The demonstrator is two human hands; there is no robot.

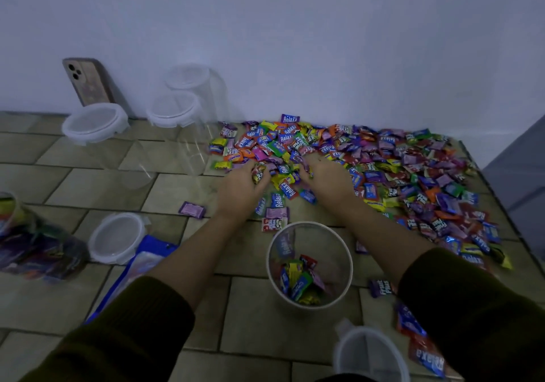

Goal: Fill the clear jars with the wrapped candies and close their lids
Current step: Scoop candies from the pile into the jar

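Scooping: left hand (244, 184) and right hand (327, 178) each curled round candies (383, 157) at the pile's near edge.
Open jar (350, 263): on the floor (250, 322) between the forearms, barely filled.
Left: three empty jars (182, 145) behind.

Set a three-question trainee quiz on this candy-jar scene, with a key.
1. True or false: the open jar between the forearms is full to the rim.
2. What leans against the wall? A) phone B) book C) bottle
3. Fill in: the left hand and the right hand both gather ____ from the pile.
Key: 1 false, only a few candies lie in it; 2 A; 3 candies.
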